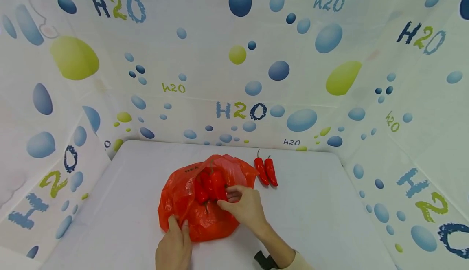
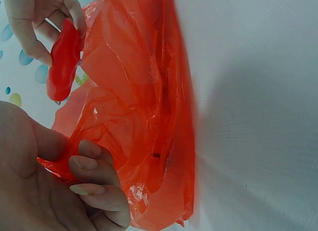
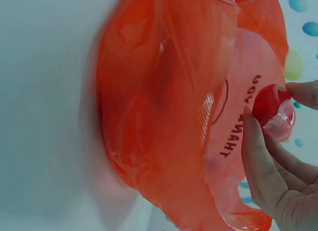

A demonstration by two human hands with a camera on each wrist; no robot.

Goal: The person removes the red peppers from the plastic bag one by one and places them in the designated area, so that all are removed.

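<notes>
A crumpled red plastic bag [image 1: 183, 205] [image 2: 144, 116] [image 3: 164, 116] lies on the white table [image 1: 311, 221]. My left hand [image 1: 175, 243] [image 2: 64, 186] pinches the bag's near edge between thumb and fingers. My right hand [image 1: 243, 205] [image 2: 37, 22] [image 3: 278, 171] holds a red pepper [image 1: 216, 184] [image 2: 62, 59] [image 3: 268, 103] at the bag's mouth, thumb and fingers curled round it. More red peppers [image 1: 200, 192] show inside the bag. Two red peppers [image 1: 266, 171] lie side by side on the table, right of the bag.
Curtain walls printed with blue and green bubbles [image 1: 278, 70] and "H2O" enclose the table on three sides. A dark strap [image 1: 264, 260] sits at my right wrist.
</notes>
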